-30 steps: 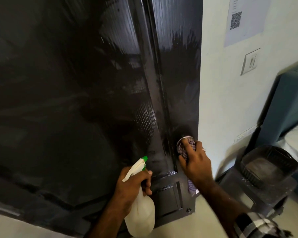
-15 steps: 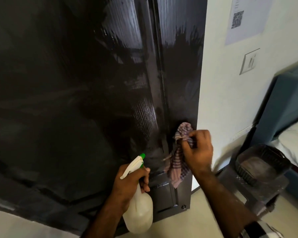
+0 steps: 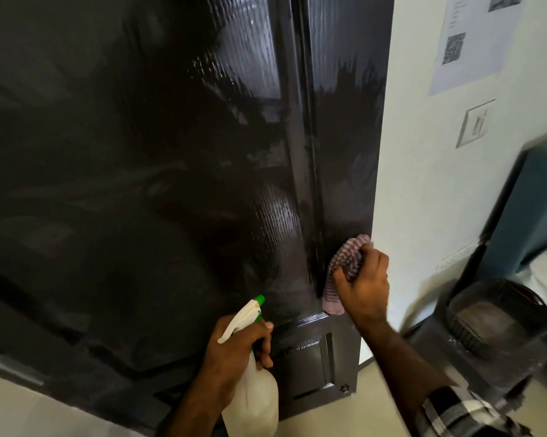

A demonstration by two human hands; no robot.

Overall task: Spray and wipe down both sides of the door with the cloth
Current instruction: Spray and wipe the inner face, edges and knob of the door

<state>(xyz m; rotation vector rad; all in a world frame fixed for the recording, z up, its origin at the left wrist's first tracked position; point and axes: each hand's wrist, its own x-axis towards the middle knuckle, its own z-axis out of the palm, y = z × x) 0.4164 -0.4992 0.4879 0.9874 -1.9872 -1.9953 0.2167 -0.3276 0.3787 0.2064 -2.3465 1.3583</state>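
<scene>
A glossy dark brown door fills most of the view, wet streaks shining on its right half. My right hand grips a striped purple-and-white cloth and holds it against the narrow right panel of the door, close to the wall edge. A tail of the cloth hangs below my palm. My left hand holds a white spray bottle by its neck, low in front of the door. Its green nozzle points up toward the door.
A pale wall stands right of the door, with a paper sheet bearing a QR code and a switch plate. A dark basket sits on a dark stool at lower right, beside a blue bed frame. Light floor lies below.
My right hand has carried the cloth up the door's right panel, then bunched it tighter against the surface. The left hand and bottle have stayed nearly still.
</scene>
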